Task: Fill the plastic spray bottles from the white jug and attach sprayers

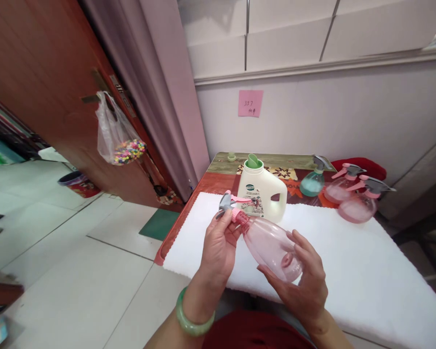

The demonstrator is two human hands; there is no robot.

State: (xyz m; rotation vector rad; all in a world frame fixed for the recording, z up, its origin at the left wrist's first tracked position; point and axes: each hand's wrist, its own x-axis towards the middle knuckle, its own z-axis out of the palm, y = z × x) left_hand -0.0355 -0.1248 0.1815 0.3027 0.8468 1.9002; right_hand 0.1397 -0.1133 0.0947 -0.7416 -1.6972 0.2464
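pink sticky note [250,103] on wall reads "357", line below illegible. White jug [261,193] label print too small to read.

We see a pale pink spray bottle [272,249] with grey trigger, a white jug [261,194] with green cap, and a teal bottle [311,183].

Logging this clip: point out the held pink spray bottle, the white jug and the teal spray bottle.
pink spray bottle [271,247], head view, clear body
white jug [266,186], head view, front wall
teal spray bottle [311,185], head view, round body
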